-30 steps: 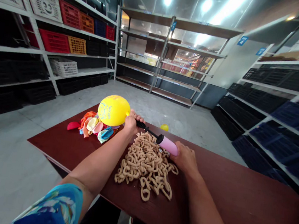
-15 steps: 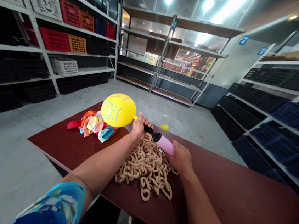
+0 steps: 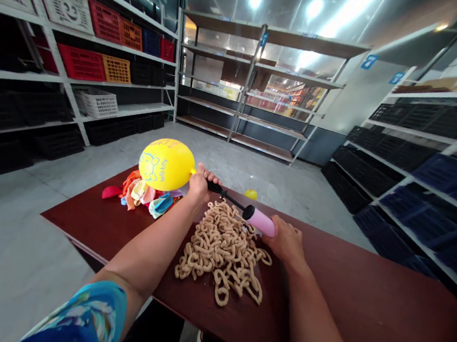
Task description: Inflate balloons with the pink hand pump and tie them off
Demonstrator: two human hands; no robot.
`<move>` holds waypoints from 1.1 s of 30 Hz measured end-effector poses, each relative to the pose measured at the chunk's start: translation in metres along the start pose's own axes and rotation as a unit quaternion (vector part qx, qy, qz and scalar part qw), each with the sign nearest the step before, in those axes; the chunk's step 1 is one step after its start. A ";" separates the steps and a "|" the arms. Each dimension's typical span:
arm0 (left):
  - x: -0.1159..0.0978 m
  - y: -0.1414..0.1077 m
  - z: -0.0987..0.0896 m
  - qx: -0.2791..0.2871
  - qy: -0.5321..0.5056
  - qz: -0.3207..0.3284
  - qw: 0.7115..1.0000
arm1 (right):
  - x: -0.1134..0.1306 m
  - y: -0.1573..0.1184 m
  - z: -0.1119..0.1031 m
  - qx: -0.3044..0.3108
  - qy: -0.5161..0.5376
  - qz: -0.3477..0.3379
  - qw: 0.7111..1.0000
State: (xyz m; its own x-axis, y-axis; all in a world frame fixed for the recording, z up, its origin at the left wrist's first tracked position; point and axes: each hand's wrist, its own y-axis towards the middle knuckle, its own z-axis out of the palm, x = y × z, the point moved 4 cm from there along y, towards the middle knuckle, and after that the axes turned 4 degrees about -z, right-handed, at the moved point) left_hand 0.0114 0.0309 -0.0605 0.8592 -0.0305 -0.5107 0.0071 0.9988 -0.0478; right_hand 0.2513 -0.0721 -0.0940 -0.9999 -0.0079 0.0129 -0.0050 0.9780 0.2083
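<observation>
A yellow inflated balloon [image 3: 166, 164] with a printed cartoon figure points its neck at my left hand [image 3: 200, 184]. That hand is closed around the balloon's neck and the black end of a hand balloon pump [image 3: 262, 221]. My right hand [image 3: 285, 239] grips the far end of the pump's pink barrel. Between the two hands a thin black rod shows, drawn out of the barrel. Below the pump lies a heap of tan, rope-like loops [image 3: 224, 247]. Under and beside the balloon rests a pile of limp, uninflated balloons [image 3: 142, 192] in several colours.
The dark red-brown table [image 3: 362, 294] stretches to the right. Beyond its far edge a small yellow round thing [image 3: 250, 194] is on the floor. Shelves with crates [image 3: 82, 63] stand left, dark bins [image 3: 393, 155] right, and a metal rack [image 3: 257, 87] at the back.
My hands have moved apart, the left one leftward with the balloon and the right one slightly rightward. More of the pump's black rod shows out of the pink barrel.
</observation>
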 end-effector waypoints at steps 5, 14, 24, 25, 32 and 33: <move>0.001 0.000 -0.001 0.000 -0.001 0.003 1.000 | 0.002 -0.001 0.001 -0.002 -0.010 -0.008 1.000; 0.041 -0.015 0.007 0.020 0.006 -0.052 0.998 | 0.031 -0.003 0.001 -0.028 0.016 -0.052 0.998; 0.008 -0.004 0.004 0.011 0.006 -0.015 1.000 | 0.014 0.000 -0.002 -0.001 0.025 -0.033 0.999; 0.004 -0.002 0.002 0.007 0.008 -0.007 1.000 | 0.010 0.000 -0.002 0.007 0.021 -0.027 0.999; 0.013 -0.003 0.001 -0.006 0.012 -0.005 1.000 | 0.008 -0.002 0.001 0.020 0.001 -0.013 1.000; 0.019 -0.004 0.002 -0.010 0.011 -0.016 1.000 | 0.012 -0.002 0.001 0.015 0.004 -0.018 1.000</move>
State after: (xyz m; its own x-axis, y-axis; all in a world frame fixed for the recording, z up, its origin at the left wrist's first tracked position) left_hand 0.0289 0.0263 -0.0682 0.8468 -0.0632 -0.5282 0.0240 0.9964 -0.0807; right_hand 0.2396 -0.0744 -0.0950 -0.9989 -0.0453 0.0127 -0.0422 0.9828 0.1799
